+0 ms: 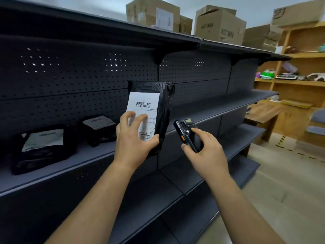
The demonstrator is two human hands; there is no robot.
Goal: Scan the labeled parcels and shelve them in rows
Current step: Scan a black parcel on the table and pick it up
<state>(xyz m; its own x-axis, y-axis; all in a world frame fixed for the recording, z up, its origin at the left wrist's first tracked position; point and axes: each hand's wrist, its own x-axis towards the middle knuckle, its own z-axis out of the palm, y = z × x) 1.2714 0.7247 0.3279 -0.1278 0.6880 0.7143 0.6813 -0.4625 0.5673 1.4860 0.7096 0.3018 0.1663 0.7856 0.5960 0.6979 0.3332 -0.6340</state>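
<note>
My left hand (133, 138) grips a black plastic parcel (162, 110) upright in front of the dark shelving, its white barcode label (143, 103) turned toward me. Just to its right, my right hand (205, 147) holds a black handheld scanner (188, 132), tilted with its head toward the parcel. Two more black labelled parcels lie on the middle shelf (98, 152) at the left: a flat one (44, 147) near the edge and a smaller one (100, 129) leaning at the pegboard back.
The dark shelf unit has further boards below and to the right (246, 99). Cardboard boxes (219, 25) stand on its top. At the far right stand wooden shelves (302, 81) with assorted goods and a wooden table (263, 111).
</note>
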